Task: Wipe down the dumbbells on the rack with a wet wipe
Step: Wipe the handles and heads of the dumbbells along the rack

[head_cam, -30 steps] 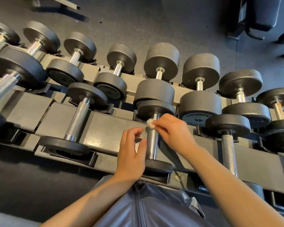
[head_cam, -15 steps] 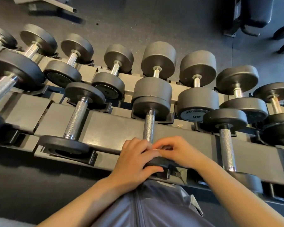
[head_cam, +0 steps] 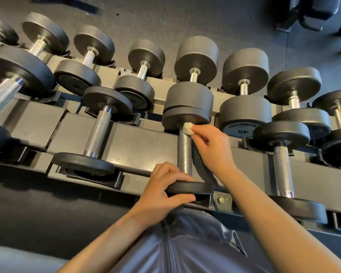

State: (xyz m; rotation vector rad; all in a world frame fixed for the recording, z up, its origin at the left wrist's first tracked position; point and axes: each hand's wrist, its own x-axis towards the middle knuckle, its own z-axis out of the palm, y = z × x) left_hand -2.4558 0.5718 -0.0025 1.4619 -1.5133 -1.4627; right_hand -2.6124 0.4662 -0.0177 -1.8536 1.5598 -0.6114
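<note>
The dumbbell (head_cam: 185,152) under work lies across the front tier of the rack (head_cam: 140,142), near the middle of its front edge, its near plate seated in a cradle at that edge and its far plate against the tier behind. Judged heavy and rigid: iron-cored, dark rubber-like plates, a knurled steel handle that should give good friction. It should not shift under wiping; steadying it at a plate rim is sufficient.

The wipe (head_cam: 187,129) is a small white wad, soft and light, judged damp and easily deformed. It is best held by pinching, as it is now.

Right hand (head_cam: 213,146): fingertips drawn together, pinching the wipe, which is pressed to the top of the handle just below the far plate.

Left hand (head_cam: 163,186): fingers curled over the near plate, thumb under its rim, gripping it.

Other dumbbells fill the tiers on both sides.
</note>
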